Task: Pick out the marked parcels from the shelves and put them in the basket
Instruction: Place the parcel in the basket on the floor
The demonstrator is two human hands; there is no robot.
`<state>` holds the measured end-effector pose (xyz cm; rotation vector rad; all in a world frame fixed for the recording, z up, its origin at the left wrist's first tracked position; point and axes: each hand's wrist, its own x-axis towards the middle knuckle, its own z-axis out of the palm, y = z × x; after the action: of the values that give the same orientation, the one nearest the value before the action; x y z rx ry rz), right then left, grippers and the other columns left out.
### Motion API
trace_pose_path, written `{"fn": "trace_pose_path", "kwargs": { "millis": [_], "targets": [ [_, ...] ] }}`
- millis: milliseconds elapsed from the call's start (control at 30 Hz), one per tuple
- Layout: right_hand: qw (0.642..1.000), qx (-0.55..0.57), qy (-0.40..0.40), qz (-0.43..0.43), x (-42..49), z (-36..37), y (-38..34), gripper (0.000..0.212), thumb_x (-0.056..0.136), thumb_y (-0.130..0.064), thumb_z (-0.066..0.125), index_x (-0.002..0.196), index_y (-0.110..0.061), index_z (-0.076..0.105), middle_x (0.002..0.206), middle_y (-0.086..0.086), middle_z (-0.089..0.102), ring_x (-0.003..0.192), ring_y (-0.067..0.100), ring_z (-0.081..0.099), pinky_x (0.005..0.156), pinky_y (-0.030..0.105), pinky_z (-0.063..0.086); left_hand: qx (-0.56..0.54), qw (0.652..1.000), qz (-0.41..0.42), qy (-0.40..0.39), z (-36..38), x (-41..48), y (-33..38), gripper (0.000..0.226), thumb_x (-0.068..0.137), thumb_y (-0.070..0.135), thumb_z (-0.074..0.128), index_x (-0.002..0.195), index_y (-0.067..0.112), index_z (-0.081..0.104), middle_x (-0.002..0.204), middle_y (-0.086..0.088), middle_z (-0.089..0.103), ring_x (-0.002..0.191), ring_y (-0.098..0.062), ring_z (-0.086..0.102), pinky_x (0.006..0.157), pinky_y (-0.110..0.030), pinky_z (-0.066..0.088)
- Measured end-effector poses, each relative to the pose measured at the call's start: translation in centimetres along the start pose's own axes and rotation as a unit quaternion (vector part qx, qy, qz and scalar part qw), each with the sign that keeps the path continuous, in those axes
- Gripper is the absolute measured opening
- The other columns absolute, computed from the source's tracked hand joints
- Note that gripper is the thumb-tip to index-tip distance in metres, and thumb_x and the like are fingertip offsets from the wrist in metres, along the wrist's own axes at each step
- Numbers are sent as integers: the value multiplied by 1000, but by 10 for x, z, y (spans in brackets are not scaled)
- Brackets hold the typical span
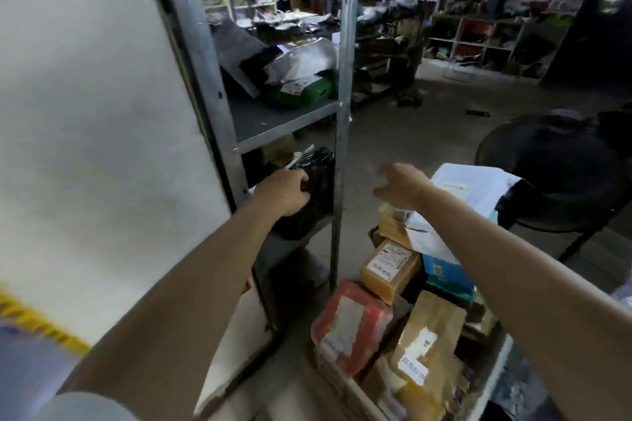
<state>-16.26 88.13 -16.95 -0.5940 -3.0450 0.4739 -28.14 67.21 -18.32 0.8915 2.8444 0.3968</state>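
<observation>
- Black plastic wraps the parcel now in hand. It stands on end on the lower shelf of the metal rack, tight against the front post. A pale strip, perhaps a label, shows at its top.
- Left grip reaches in under the upper shelf board, fingers curled round the near upper edge of the parcel. Holding it that high looks like a way to tip it out past the post rather than drag it along the board.
- Right grip hovers spread and holds nothing. It is in the air between the rack and the basket and touches neither. I judge it is placed to take the parcel's other side as it comes out.
- Basket sits low, just beside the foot of the rack, so the carry should be short. It is heaped already with a red packet, a brown paper bag and a tan box, and a white mailer lies on top.
- Whether the parcel bears the mark cannot be read, because the picture is blurred there.
- Upper shelf board carries a green packet and a grey-white bag, both untouched.
</observation>
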Motion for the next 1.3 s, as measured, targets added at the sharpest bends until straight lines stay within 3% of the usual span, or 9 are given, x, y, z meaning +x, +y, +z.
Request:
{"fn": "trace_pose_path", "kwargs": {
  "millis": [133,233,467,600,767,867,1000,1133,1300],
  "targets": [
    [994,2,-40,-106,-9,17,-69,35,93,-25,60,125,-11,59,121,9,61,109,31,60,90,39,51,10,995,-87,46,-15,-80,-52,34,94,33,56,125,21,58,123,-7,61,103,-29,59,84,-37,50],
    [979,-18,-62,-192,-22,38,-127,37,94,-28,60,127,-12,58,126,12,62,114,33,58,94,40,49,-4,982,-175,66,-19,-145,-96,44,94,37,58,137,26,51,134,-5,56,119,-27,56,98,-40,48],
    [923,-26,-124,-362,-93,108,-279,52,96,-38,59,142,-16,47,146,7,50,131,27,47,108,35,39,-21,919,-376,113,-19,-338,-181,48,94,33,57,141,26,49,139,-8,52,122,-30,54,93,-37,48],
    [884,-27,-150,-443,-167,148,-338,50,96,-37,58,141,-18,49,145,5,51,132,25,47,106,34,38,-28,871,-473,128,3,-451,-201,47,93,32,56,139,26,50,140,-11,51,127,-32,49,104,-42,43],
    [837,-33,-196,-509,-252,192,-370,52,93,-36,62,140,-17,51,145,6,51,132,24,47,107,34,38,-72,827,-537,149,46,-556,-197,46,91,35,58,135,25,53,135,-7,53,124,-29,53,104,-43,45],
    [815,-36,-215,-537,-296,214,-380,51,91,-34,65,137,-14,54,138,10,56,122,27,56,98,34,46,-100,801,-567,161,81,-601,-180,43,92,32,58,135,25,53,138,-7,55,124,-28,53,105,-41,44],
    [785,-58,-261,-559,-347,247,-379,52,91,-36,66,138,-16,53,138,9,58,122,28,57,97,33,46,-123,771,-612,130,132,-650,-156,46,95,34,56,140,24,49,140,-10,51,125,-30,52,105,-39,42],
    [747,-64,-302,-589,-391,281,-383,51,92,-33,64,139,-16,52,140,7,57,123,28,56,101,36,46,-168,713,-668,128,175,-691,-137,45,95,34,54,140,28,47,137,-7,50,122,-29,54,98,-36,45],
    [677,-107,-346,-641,-420,326,-401,45,94,-28,61,136,-13,54,136,6,59,115,27,60,93,36,50,-206,640,-726,145,212,-720,-123,46,94,35,57,139,27,49,135,-7,54,117,-27,58,95,-36,50]
  ]
}}
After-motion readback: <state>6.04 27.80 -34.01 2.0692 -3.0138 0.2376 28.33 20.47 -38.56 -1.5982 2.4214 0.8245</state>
